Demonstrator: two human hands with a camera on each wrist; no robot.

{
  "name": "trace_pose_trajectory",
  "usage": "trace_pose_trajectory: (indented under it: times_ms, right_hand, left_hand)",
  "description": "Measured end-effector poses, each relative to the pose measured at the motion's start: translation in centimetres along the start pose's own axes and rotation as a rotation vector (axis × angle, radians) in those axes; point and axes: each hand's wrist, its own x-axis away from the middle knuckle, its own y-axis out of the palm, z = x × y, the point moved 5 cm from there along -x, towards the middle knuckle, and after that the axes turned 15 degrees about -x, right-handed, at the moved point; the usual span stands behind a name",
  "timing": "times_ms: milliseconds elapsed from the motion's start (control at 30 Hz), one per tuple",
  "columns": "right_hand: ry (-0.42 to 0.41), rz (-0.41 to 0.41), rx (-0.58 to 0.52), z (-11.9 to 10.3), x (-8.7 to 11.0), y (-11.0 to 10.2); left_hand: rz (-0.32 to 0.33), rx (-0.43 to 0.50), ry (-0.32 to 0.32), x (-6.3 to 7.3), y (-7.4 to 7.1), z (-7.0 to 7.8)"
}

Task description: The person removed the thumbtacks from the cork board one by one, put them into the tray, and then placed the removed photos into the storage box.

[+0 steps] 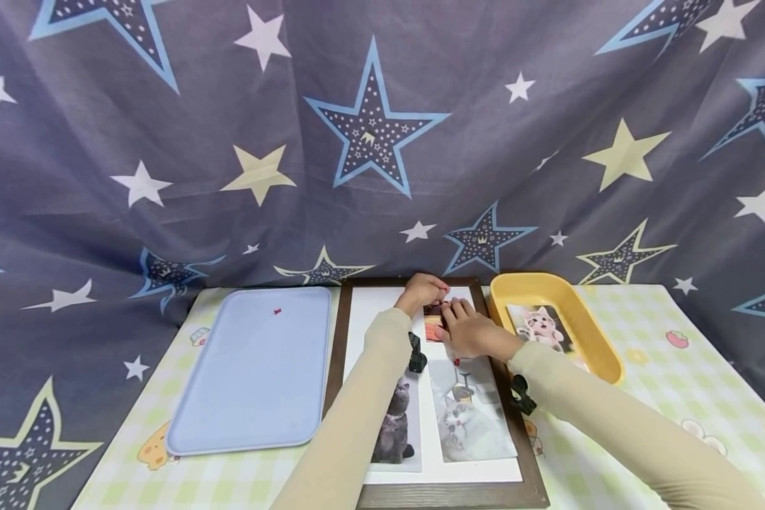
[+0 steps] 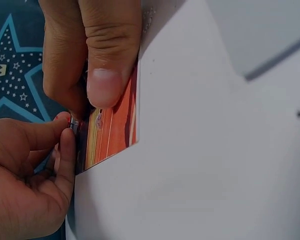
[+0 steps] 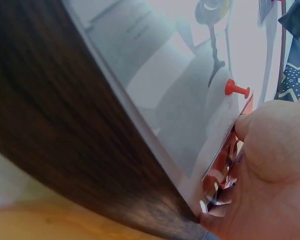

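A picture board (image 1: 428, 389) with a dark wooden frame (image 1: 535, 460) lies on the table. At its top, my left hand (image 1: 422, 292) pinches a red pushpin (image 2: 64, 117) at the upper edge of a red-orange photo (image 2: 110, 132). My right hand (image 1: 470, 333) rests on that photo, fingers extended, covering much of it. Below, a white cat photo (image 1: 474, 418) carries another red pushpin (image 3: 235, 88) at its top. Beside it is a grey cat photo (image 1: 398, 432), partly hidden by my left forearm.
A pale blue tray (image 1: 255, 382) with one small red pushpin (image 1: 277, 311) lies left of the board. On the right, a yellow tray (image 1: 596, 347) holds cat photos (image 1: 542, 327). Behind the table hangs a star-patterned curtain (image 1: 370, 234).
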Motion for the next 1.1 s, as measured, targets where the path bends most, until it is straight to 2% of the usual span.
trace_pose_trajectory:
  times_ms: [300, 800, 1100]
  right_hand:
    - [0.002, -0.016, 0.002, -0.22, -0.15, 0.03]
    - [0.003, -0.021, 0.018, -0.07, 0.07, 0.27]
    - [0.003, -0.018, -0.001, 0.18, -0.09, 0.18]
  left_hand:
    - [0.028, -0.072, 0.045, 0.13, -0.4, -0.08]
    - [0.027, -0.086, 0.032, 0.06, 0.01, 0.19]
    - [0.01, -0.062, 0.062, -0.47, 0.08, 0.14]
